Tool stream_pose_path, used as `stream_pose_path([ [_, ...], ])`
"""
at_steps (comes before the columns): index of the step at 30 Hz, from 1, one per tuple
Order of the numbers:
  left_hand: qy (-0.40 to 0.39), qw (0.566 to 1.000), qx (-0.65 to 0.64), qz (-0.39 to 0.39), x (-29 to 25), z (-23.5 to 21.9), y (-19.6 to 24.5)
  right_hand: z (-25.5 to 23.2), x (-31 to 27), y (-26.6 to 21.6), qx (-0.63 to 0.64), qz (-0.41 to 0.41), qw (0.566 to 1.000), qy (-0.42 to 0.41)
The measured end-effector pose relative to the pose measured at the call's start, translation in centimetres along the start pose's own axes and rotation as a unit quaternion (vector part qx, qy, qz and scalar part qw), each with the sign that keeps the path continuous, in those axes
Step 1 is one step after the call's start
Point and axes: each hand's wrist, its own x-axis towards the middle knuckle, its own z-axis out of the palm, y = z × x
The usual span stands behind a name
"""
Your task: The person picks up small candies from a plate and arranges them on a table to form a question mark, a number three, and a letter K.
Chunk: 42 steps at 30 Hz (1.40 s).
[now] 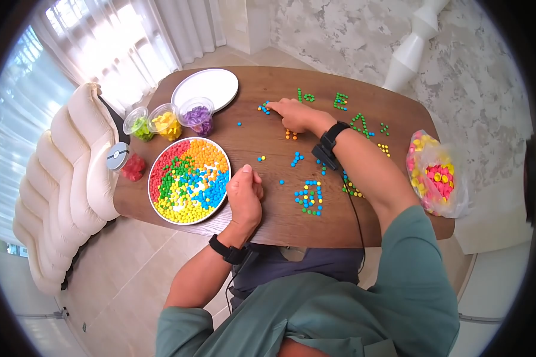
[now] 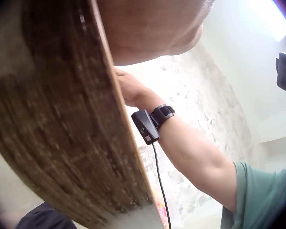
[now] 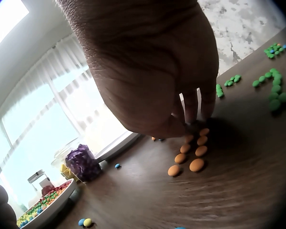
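Observation:
My right hand [image 1: 295, 114] reaches across the brown table, its index finger extended to a small cluster of blue and orange candies [image 1: 263, 109]. In the right wrist view the fingers of this hand [image 3: 157, 81] point down behind two rows of orange candies [image 3: 196, 165]. My left hand [image 1: 244, 193] is curled into a fist beside a round plate [image 1: 187, 223] of candies grouped by colour; the inside of the fist is hidden. The left wrist view shows only part of this hand [image 2: 152, 28] above the table edge [image 2: 121, 109].
Blue candies [image 1: 296, 159], green candies [image 1: 360, 124] and other candy shapes cover the table's right side. Left stand a white plate [image 1: 205, 86], tubs of purple [image 1: 200, 122], yellow [image 1: 167, 126] and green pieces [image 1: 141, 128], and a red-filled jar [image 1: 133, 168]. A plastic bag [image 1: 438, 178] lies far right.

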Motion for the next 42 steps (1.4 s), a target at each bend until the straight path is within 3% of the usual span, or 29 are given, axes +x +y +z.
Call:
stream_pose_path([
  [17, -0.029, 0.997, 0.069, 0.022, -0.3, 0.1, 0.0, 0.5, 1.1, -2.0, -0.066, 0.039, 0.997, 0.005],
  [26, -0.036, 0.995, 0.084, 0.026, -0.2, 0.1, -0.3, -0.1, -1.5, -3.5, -0.111, 0.033, 0.992, -0.059],
  [32, -0.041, 0.994, 0.092, 0.03, -0.2, 0.1, -0.6, 0.5, -2.7, -2.4, -0.089, -0.005, 0.994, -0.055],
  [34, -0.039, 0.994, 0.098, 0.037, -0.2, 0.1, -0.6, 1.1, -1.8, -0.8, -0.035, -0.026, 0.999, 0.004],
  [42, -0.043, 0.994, 0.091, 0.04, -0.2, 0.2, -0.5, 0.5, -0.9, -0.6, -0.015, -0.003, 1.0, -0.005],
])
